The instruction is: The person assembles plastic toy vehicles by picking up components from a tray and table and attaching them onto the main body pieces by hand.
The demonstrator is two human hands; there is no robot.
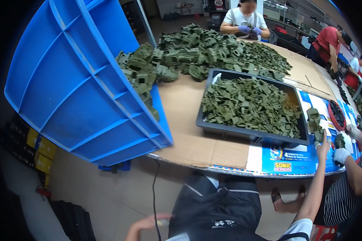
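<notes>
My right hand (322,148) reaches up to the table's front right corner and grips a stack of olive green plastic parts (314,122), held upright just right of the black tray (213,125). The tray is filled with small green plastic pieces (251,105). My left hand (148,223) hangs low beside my dark apron, below the table edge; it is blurred and its fingers cannot be made out. A big blue crate (72,84) is tipped on its side at the table's left, with green parts (142,72) spilling from its mouth.
A large heap of green parts (213,48) covers the far end of the cardboard-covered table (189,148). A co-worker's white-gloved hand (342,155) works right beside my right hand. Other people stand at the far end and far right. A cable (153,193) hangs under the table.
</notes>
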